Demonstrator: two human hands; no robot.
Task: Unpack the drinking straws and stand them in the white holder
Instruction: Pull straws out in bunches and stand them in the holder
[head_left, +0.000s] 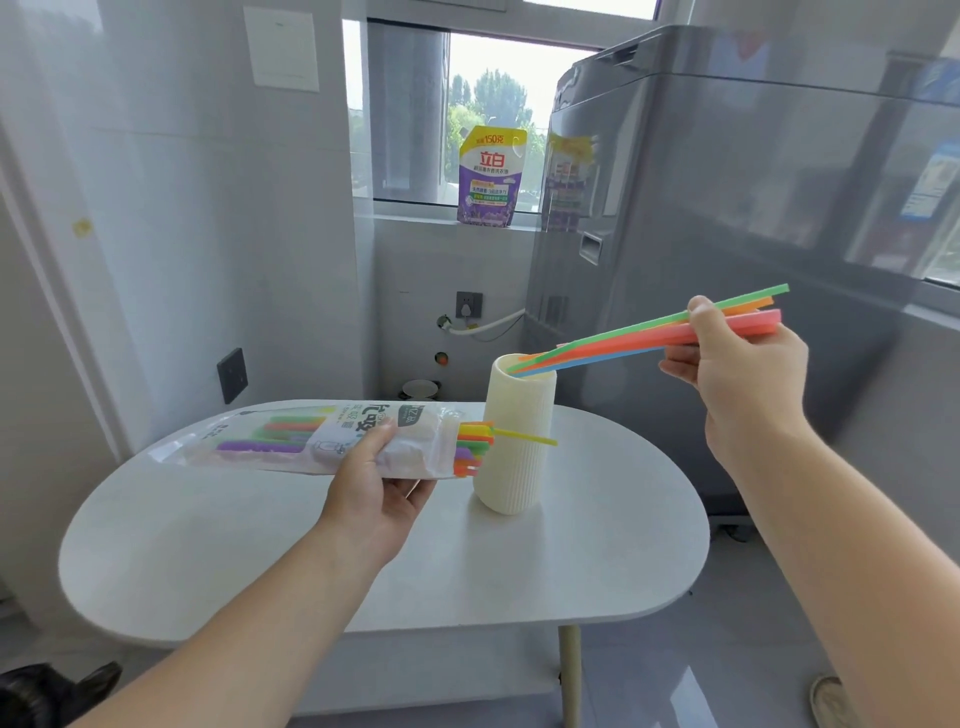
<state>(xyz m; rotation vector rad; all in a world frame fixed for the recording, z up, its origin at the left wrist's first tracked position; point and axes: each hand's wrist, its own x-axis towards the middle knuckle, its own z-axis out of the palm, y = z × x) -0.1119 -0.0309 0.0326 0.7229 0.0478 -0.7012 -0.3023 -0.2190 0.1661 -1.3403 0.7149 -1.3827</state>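
The right hand pinches a bunch of straws, tilted so the low tips enter the mouth of the holder. Left of the holder, the left hand grips the pack, its opening towards the holder, more straws ready.

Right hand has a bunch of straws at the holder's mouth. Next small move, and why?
Probably raise the right hand so the straw bundle swings toward upright, then slide it down into the white holder. Its tips are only at the mouth and it lies at a shallow slant, so letting go now would likely spill it.
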